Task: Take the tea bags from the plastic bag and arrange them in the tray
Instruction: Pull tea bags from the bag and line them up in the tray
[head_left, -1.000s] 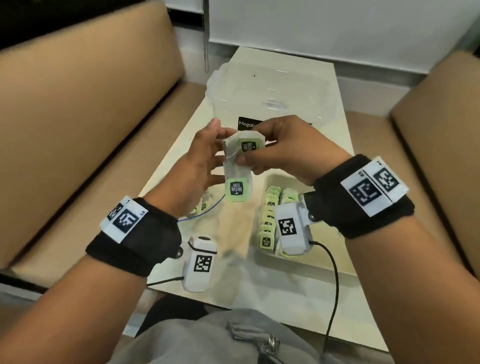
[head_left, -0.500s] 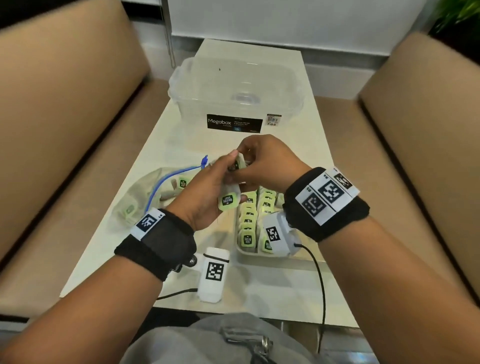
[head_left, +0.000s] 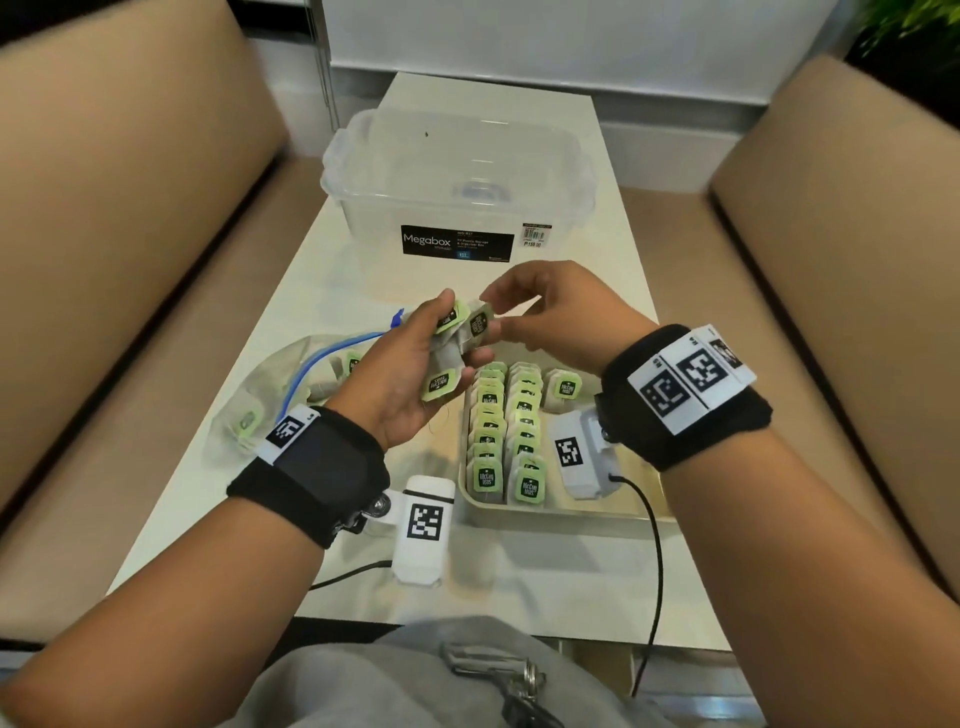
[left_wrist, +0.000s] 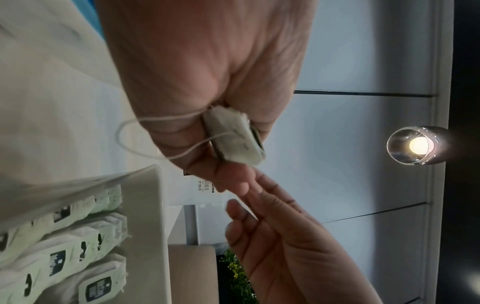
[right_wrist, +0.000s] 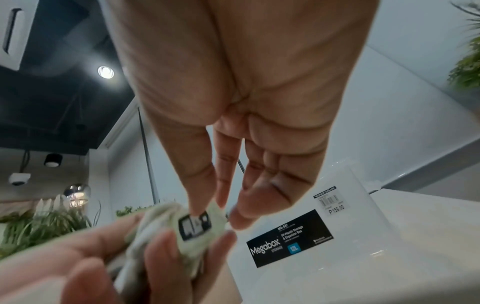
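The left hand (head_left: 410, 374) is cupped palm-up and clenched loosely round a small bunch of white paper tea bags with pale green square tags (head_left: 451, 347), at least three tags showing, held just above the white table (head_left: 545, 566). The right hand (head_left: 550, 317) reaches in from the opposite side; its thumb and forefinger pinch the tag of one bag (head_left: 479, 325) at the top of the bunch, while its other fingers stay relaxed.

Directly below and slightly toward the right hand lies the shallow white rectangular tray (head_left: 545, 514), already holding two tight rows of upright bags and one lone bag starting a third row. Beyond the back of the left hand, the clear zip-top plastic bag with a blue seal (head_left: 270, 410) lies slumped on the table with a few bags left inside.

The main risk, as I judge it, is the strings. The left wrist view shows a thin white thread (left_wrist: 145, 142) looping loose out of the clenched bunch. If the pinched bag is drawn off quickly, a tangled thread could drag a neighbour out with it or tear a tag free. A loosened left grip could spill the bunch onto the standing rows and topple them. The right wrist's dangling camera unit (head_left: 584, 452) hangs just over the tray, and could knock bags during a low placement.
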